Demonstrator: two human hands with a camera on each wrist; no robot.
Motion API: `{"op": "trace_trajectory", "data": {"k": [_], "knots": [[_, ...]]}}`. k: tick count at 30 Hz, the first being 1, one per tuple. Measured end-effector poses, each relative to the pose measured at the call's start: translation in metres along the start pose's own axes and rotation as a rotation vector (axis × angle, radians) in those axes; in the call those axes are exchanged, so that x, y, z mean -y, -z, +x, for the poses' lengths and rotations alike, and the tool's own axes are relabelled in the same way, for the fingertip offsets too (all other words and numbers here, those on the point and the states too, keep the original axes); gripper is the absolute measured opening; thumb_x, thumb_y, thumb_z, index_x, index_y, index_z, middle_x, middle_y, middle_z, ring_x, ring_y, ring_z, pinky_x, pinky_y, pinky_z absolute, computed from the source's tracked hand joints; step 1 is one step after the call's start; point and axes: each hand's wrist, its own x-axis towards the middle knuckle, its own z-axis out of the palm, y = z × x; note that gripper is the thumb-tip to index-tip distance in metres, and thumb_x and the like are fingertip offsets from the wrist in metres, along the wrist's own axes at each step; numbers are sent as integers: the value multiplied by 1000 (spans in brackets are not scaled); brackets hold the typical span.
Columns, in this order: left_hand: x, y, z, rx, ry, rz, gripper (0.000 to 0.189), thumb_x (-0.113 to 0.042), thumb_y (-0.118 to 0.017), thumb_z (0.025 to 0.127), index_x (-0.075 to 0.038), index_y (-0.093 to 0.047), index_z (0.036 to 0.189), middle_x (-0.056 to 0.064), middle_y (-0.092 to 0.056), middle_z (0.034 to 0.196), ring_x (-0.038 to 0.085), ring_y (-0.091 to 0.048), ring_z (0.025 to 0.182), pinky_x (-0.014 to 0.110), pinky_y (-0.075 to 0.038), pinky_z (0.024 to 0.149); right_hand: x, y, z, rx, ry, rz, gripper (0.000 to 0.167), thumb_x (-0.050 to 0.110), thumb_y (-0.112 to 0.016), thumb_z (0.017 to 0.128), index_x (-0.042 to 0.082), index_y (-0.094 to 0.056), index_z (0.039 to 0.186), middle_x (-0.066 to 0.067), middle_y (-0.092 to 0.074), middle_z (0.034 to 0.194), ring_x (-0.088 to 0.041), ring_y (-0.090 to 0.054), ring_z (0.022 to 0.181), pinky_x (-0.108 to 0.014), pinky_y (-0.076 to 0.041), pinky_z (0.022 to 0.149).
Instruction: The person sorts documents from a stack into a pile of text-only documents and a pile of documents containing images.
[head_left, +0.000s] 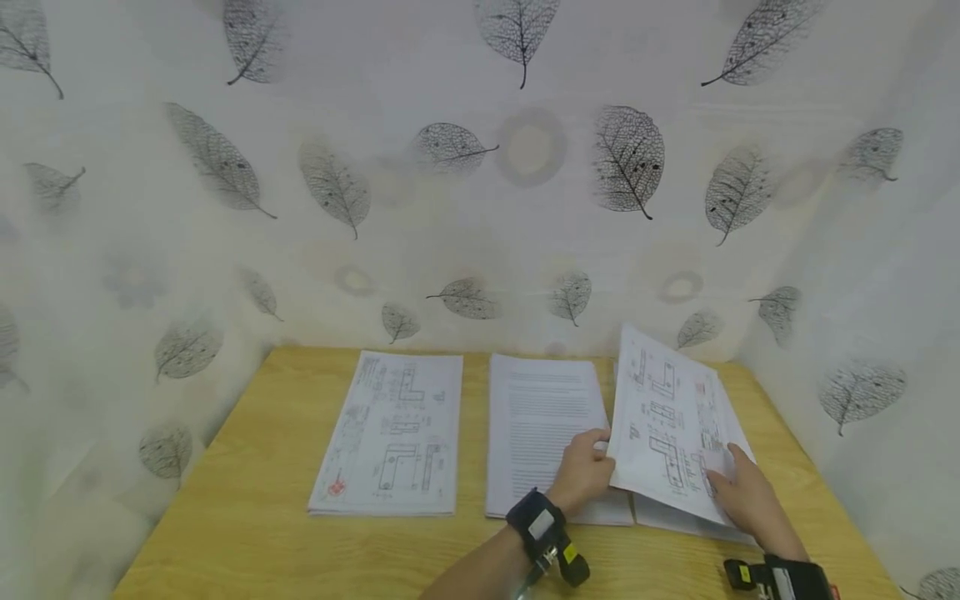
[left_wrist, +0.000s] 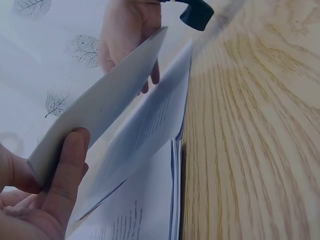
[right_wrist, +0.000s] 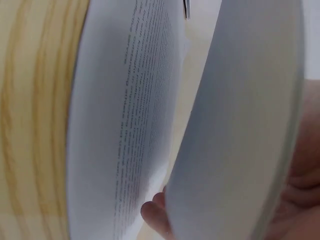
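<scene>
A thin stack of drawing sheets [head_left: 667,417], printed with part outlines and a small red mark, is raised and tilted at the right of the table. My left hand [head_left: 585,471] pinches its lower left edge; in the left wrist view the fingers [left_wrist: 70,170] lie against the blank underside. My right hand [head_left: 750,496] grips the right edge, thumb on the printed face, with fingertips [right_wrist: 156,217] showing beyond the sheets in the right wrist view. Below the raised sheets lies a text page [right_wrist: 120,120]. Beside it, a stack of text pages [head_left: 555,400] lies partly under my left hand.
Another stack of drawing sheets [head_left: 393,433] with a red mark lies flat on the left part of the wooden table [head_left: 247,492]. A leaf-patterned curtain [head_left: 450,225] stands behind the table and along its sides. Both wrists wear black camera straps [head_left: 536,521].
</scene>
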Motion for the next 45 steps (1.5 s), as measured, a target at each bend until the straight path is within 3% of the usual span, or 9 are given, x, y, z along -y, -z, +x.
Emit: {"op": "trace_trajectory", "data": {"k": [5, 9, 14, 18, 26, 30, 37, 42, 45], "knots": [[2, 9, -2, 0, -3, -6, 41, -6, -55, 84, -18, -58, 123, 3, -71, 97, 8, -60, 69, 26, -46, 55, -1, 0, 0, -5, -53, 46, 84, 38, -42, 97, -12, 7, 143, -43, -12, 142, -58, -14, 131, -66, -20, 104], [4, 16, -4, 2, -23, -12, 41, -8, -56, 85, -20, -57, 124, 3, -71, 101, 6, -62, 73, 24, -48, 59, -2, 1, -1, -3, -90, 101, 91, 52, -40, 95, -13, 1, 144, -41, -19, 140, -55, -26, 127, -64, -31, 98], [7, 28, -5, -5, -49, -6, 39, -11, -58, 85, -23, -57, 123, 2, -72, 99, 6, -64, 75, 25, -50, 62, -1, 1, -3, -14, -95, 180, 93, 58, -40, 92, -14, -9, 143, -40, -28, 132, -46, -43, 112, -44, -45, 78], [11, 35, -4, 1, -47, 3, 37, -13, -58, 86, -25, -57, 121, 1, -71, 100, 7, -64, 77, 26, -51, 63, 2, -2, -3, -51, -93, 244, 87, 53, -40, 94, -10, -7, 145, -37, -33, 129, -37, -50, 104, -27, -43, 66], [24, 62, -7, 51, -84, 36, 40, -12, -56, 86, -19, -53, 125, 6, -71, 102, 10, -65, 77, 26, -51, 61, 18, -15, -7, -85, -30, 411, 69, 37, -40, 99, 4, -7, 149, -29, -52, 118, -13, -63, 76, -30, -52, 59], [26, 76, -10, 80, -117, 59, 42, -10, -58, 84, -13, -51, 126, 13, -70, 105, 13, -67, 82, 27, -51, 61, 27, -21, -7, -89, -6, 437, 68, 35, -40, 99, 6, -6, 150, -28, -53, 119, -12, -64, 75, -30, -53, 60], [33, 100, -16, 94, -116, 82, 48, -10, -60, 80, -12, -49, 127, 9, -71, 98, 13, -58, 60, 27, -43, 47, 47, -30, -6, -57, 67, 460, 64, 32, -43, 99, 6, -14, 150, -28, -53, 124, -11, -66, 79, -29, -54, 62], [41, 117, -18, 87, -99, 107, 45, -20, -62, 83, -15, -48, 126, 9, -68, 105, 14, -62, 76, 29, -46, 57, 61, -39, -3, -27, 105, 503, 57, 27, -46, 99, 6, -23, 147, -23, -59, 119, -13, -68, 81, -30, -55, 63], [44, 126, -20, 42, -103, 191, 43, -29, -62, 86, -16, -49, 125, 9, -65, 109, 14, -62, 85, 28, -48, 62, 69, -44, -3, -17, 124, 529, 56, 26, -47, 98, 7, -25, 146, -22, -60, 118, -15, -68, 81, -30, -55, 63]]}}
